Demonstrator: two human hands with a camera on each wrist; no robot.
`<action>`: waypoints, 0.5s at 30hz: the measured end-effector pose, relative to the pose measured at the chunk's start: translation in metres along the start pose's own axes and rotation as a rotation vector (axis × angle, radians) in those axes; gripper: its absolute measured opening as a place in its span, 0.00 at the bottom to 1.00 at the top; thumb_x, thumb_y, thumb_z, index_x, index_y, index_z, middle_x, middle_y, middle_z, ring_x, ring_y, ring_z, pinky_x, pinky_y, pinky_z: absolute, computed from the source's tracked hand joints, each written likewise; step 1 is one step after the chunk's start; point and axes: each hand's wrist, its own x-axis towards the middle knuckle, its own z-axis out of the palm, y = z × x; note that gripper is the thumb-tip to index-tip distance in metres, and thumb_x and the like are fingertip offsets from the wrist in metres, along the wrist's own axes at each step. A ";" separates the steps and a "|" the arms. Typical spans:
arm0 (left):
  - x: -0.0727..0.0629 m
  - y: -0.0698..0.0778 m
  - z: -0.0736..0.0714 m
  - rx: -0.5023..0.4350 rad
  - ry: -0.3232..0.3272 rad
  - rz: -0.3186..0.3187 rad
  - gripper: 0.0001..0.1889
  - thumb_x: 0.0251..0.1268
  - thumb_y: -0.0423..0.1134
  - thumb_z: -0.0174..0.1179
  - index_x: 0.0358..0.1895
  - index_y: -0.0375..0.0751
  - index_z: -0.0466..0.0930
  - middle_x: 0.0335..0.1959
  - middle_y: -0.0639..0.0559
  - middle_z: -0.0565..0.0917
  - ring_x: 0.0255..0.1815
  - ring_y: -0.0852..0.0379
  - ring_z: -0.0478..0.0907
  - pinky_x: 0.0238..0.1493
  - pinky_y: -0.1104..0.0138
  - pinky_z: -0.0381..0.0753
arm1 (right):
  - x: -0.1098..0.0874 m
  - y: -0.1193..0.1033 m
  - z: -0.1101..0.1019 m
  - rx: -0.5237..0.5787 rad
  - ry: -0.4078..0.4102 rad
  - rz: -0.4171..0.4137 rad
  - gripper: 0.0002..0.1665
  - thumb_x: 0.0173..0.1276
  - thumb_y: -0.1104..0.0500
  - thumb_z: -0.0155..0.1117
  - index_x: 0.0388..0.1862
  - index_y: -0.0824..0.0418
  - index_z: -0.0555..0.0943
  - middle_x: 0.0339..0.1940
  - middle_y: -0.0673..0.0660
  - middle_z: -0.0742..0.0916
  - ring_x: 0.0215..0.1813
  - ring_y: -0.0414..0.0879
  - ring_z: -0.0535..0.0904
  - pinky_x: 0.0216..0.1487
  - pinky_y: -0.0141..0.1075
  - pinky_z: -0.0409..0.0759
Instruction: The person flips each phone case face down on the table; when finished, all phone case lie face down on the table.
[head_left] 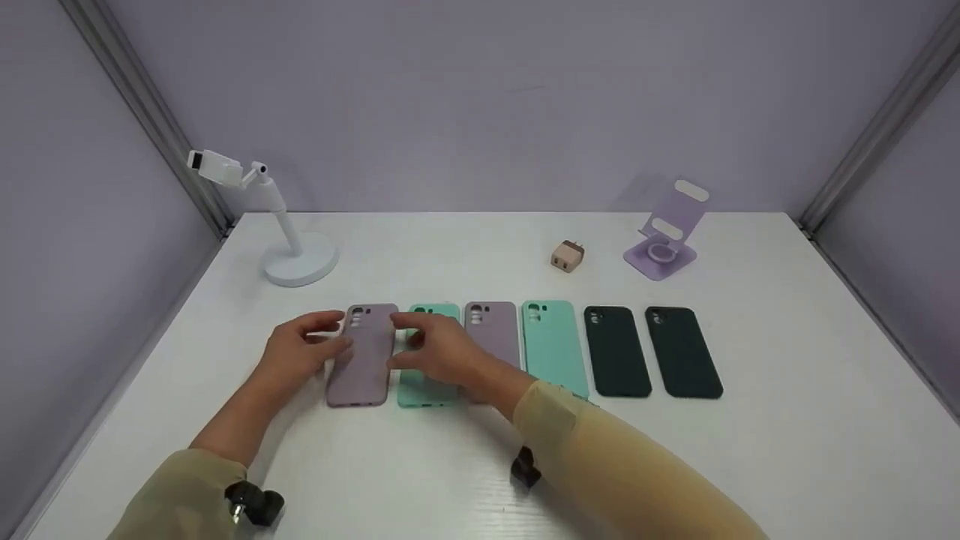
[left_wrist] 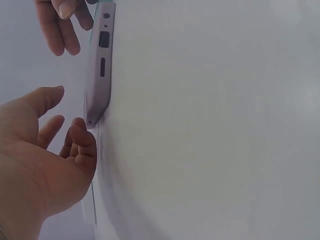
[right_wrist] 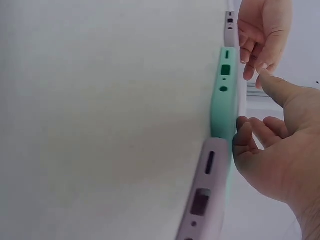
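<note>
A mauve phone case (head_left: 364,367) lies back up at the left end of a row on the white table, its camera cutouts at the far end. My left hand (head_left: 292,349) is at its left edge, fingers loosely bent, thumb tip overlapping the edge. From the other side my right hand (head_left: 446,352) reaches over a mint phone case (head_left: 427,394), thumb and index fingertips right at the mauve case's right edge. Neither hand curls round the case. The left wrist view shows the mauve case's port end (left_wrist: 102,60) low on the table.
Rightward in the row lie another mauve case (head_left: 495,330), partly behind my right arm, another mint case (head_left: 555,345) and two dark cases (head_left: 617,352). Farther back stand a white stand (head_left: 300,262), a pink charger plug (head_left: 568,256) and a purple phone stand (head_left: 667,229). Walls enclose the table.
</note>
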 end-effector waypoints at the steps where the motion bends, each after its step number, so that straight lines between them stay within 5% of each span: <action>1: 0.000 0.003 0.000 0.000 0.008 0.012 0.32 0.76 0.44 0.66 0.78 0.43 0.71 0.74 0.39 0.72 0.68 0.43 0.74 0.54 0.65 0.80 | -0.001 0.000 -0.004 0.015 0.003 -0.017 0.42 0.70 0.52 0.79 0.81 0.44 0.73 0.72 0.41 0.80 0.63 0.39 0.79 0.64 0.37 0.79; 10: -0.002 0.031 -0.005 0.087 0.062 0.169 0.29 0.77 0.45 0.65 0.76 0.41 0.73 0.71 0.38 0.75 0.68 0.44 0.73 0.55 0.69 0.79 | -0.020 0.005 -0.061 0.005 0.065 -0.142 0.40 0.74 0.50 0.75 0.81 0.45 0.72 0.73 0.45 0.80 0.66 0.41 0.79 0.63 0.40 0.81; 15: -0.003 0.037 -0.009 0.154 0.108 0.265 0.28 0.77 0.44 0.65 0.75 0.38 0.74 0.71 0.40 0.77 0.69 0.43 0.76 0.60 0.59 0.80 | -0.044 0.017 -0.104 -0.050 0.134 -0.198 0.39 0.76 0.47 0.72 0.82 0.46 0.71 0.74 0.48 0.80 0.68 0.44 0.79 0.66 0.44 0.79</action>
